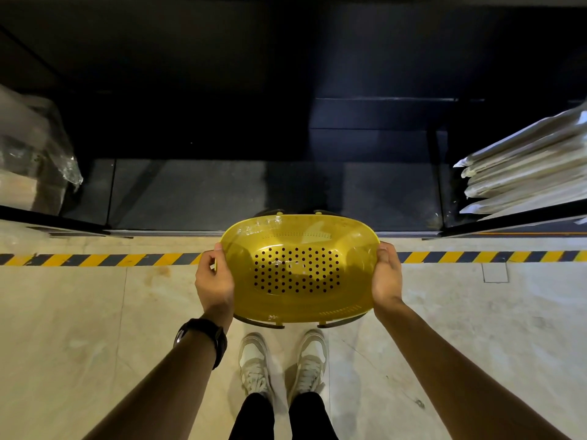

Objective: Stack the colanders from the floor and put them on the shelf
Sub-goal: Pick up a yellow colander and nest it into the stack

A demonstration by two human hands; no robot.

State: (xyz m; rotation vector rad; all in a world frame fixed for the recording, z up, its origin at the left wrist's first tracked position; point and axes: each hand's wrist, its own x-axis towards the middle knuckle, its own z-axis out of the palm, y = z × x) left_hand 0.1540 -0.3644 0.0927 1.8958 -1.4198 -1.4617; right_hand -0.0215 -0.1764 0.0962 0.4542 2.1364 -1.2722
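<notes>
The yellow colander (300, 268) is held in the air at the centre of the view, open side up, with its perforated base facing the camera. It is above the pale floor (79, 328) and the front edge of the dark shelf (190, 192); it rests on neither. Dark curved parts show past its near and far rims; whether they belong to a second colander nested beneath cannot be told.

The left hand (214, 281) grips the left end of the colander, thumb over the rim and fingers curled beneath. The right hand (386, 274) grips the right end in the same manner. A black watch (201, 339) sits on the left wrist.

A yellow-and-black striped tape (127, 259) runs across the floor, passing beneath the colander. Two pale shoes (254, 360) stand on the floor below the colander.

On the shelf, a plastic-wrapped bundle (35, 154) lies at far left. A stack of flat wrapped packs (524, 166) lies at far right.
</notes>
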